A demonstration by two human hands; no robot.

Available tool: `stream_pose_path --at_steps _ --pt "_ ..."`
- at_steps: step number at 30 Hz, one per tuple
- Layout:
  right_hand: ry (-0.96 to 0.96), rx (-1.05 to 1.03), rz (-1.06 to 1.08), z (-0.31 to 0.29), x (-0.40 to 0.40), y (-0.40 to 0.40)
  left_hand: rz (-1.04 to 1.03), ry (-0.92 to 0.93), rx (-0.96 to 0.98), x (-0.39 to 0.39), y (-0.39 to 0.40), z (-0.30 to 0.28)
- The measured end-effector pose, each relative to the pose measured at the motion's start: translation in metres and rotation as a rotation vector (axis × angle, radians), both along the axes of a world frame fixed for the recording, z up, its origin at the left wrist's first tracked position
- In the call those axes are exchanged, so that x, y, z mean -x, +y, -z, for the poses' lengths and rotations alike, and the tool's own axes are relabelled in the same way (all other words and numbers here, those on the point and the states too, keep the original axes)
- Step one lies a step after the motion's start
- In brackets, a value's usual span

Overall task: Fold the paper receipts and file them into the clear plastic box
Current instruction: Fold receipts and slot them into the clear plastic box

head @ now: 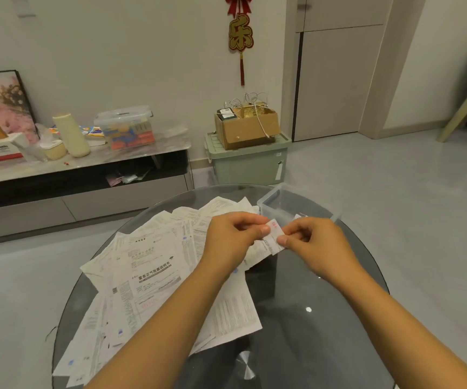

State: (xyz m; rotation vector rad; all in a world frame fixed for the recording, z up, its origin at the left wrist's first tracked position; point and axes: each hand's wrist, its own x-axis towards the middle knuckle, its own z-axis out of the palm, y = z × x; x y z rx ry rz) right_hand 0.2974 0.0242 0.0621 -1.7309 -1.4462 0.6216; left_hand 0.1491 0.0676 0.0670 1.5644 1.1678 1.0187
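A small white receipt (273,239) with red print is held above the round glass table (324,318). My left hand (232,240) pinches its left edge and my right hand (315,242) pinches its right edge, thumbs close together. A loose pile of paper receipts (153,279) covers the table's left half. The clear plastic box (285,204) stands at the table's far edge, just behind my hands, with a bit of white paper visible inside near my right hand.
Beyond the table, a low TV cabinet (80,175) carries a plastic container, a cream vase and boxes. A green storage bin (247,161) with a cardboard box on top stands against the wall. A chair leg (462,113) shows at far right.
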Motion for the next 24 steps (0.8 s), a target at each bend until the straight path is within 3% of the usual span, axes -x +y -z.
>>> stream_pose_path --at_steps 6,13,24 --pt "-0.191 -0.084 0.186 -0.016 -0.044 0.028 0.064 0.152 -0.138 -0.042 0.042 -0.003" --pt "-0.513 0.026 0.284 -0.009 -0.078 0.065 0.373 0.804 -0.297 -0.090 0.088 0.000" --pt "-0.753 0.165 0.222 0.001 -0.087 0.081 0.621 1.098 -0.291 -0.124 0.111 0.011"
